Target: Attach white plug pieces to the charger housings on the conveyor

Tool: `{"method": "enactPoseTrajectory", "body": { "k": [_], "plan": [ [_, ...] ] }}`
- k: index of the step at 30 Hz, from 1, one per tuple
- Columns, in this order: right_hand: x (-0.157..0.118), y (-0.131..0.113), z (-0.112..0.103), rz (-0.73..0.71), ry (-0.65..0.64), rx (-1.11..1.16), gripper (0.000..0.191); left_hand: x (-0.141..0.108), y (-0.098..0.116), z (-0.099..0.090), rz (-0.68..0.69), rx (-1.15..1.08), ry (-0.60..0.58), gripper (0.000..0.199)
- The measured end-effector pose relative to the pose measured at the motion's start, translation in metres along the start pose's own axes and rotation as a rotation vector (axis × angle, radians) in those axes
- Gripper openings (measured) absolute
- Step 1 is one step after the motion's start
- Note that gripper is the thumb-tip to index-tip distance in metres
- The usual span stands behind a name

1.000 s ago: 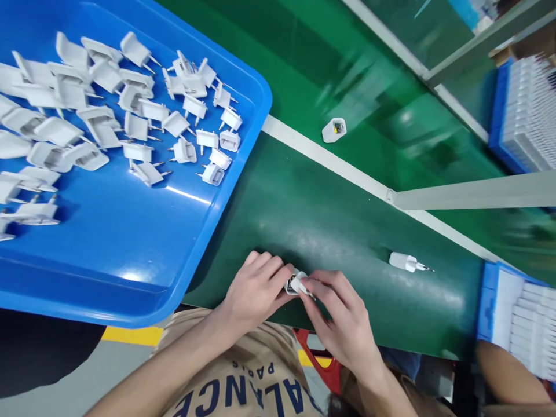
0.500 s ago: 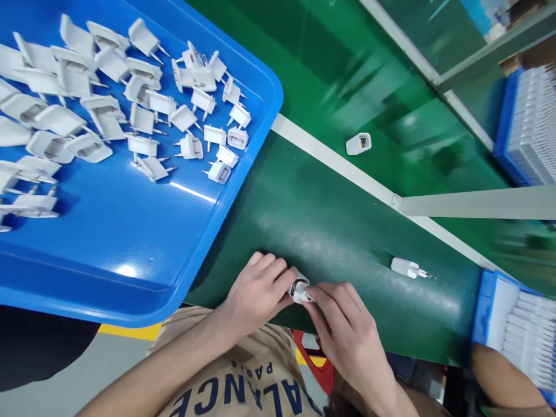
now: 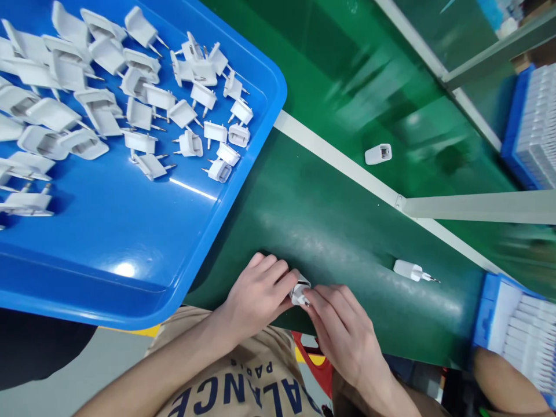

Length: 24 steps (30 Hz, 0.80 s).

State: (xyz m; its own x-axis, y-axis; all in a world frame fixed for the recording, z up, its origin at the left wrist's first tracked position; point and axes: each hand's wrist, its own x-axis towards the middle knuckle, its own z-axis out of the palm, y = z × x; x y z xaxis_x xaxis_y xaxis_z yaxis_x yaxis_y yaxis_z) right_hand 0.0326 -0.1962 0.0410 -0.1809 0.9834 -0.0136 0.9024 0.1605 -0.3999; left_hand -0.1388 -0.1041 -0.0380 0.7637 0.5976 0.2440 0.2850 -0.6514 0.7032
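A smooth dark-green bench top (image 3: 330,223) carries a large, round-cornered blue plastic tray (image 3: 108,231) left of and beyond the left hand (image 3: 260,291), and a white plastic plug with metal pins (image 3: 408,270) right of the right hand (image 3: 347,324). Beyond both hands, past a pale straight rail (image 3: 339,158), a brighter green flat strip (image 3: 321,75) bears a hollow white plastic housing (image 3: 374,154).

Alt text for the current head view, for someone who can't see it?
A person's left hand and right hand hold a small white plug at a green bench. To the left, a blue tray holds many white pronged pieces; to the right lies another white plug.
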Motion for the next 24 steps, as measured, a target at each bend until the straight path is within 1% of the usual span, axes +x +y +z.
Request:
{"method": "enactPoseTrajectory", "body": {
  "k": [4,9,12,14,17,22,24],
  "plan": [
    [-0.003,0.002,0.001,-0.011,-0.060,-0.041,0.024,0.000,0.000,-0.001,-0.005,0.003,-0.010,0.024],
    [0.000,0.002,0.004,-0.004,-0.097,-0.062,0.027,0.001,0.001,-0.001,-0.014,-0.008,-0.012,0.020],
    [0.004,-0.001,0.008,-0.002,-0.056,-0.121,0.027,0.001,0.001,-0.001,-0.016,-0.016,0.004,0.020],
    [0.005,-0.004,0.013,0.002,-0.009,-0.187,0.026,0.002,0.001,0.000,-0.015,-0.018,0.015,0.023],
    [0.004,-0.008,0.019,0.030,0.029,-0.267,0.026,0.002,0.001,0.001,-0.004,-0.009,0.022,0.029],
    [0.002,-0.016,0.026,0.042,0.053,-0.319,0.026,-0.001,0.000,0.004,0.009,0.041,0.008,0.028],
    [0.003,-0.014,0.024,0.052,0.034,-0.346,0.026,-0.002,0.002,0.004,0.013,0.073,0.004,0.027]
  ]
}}
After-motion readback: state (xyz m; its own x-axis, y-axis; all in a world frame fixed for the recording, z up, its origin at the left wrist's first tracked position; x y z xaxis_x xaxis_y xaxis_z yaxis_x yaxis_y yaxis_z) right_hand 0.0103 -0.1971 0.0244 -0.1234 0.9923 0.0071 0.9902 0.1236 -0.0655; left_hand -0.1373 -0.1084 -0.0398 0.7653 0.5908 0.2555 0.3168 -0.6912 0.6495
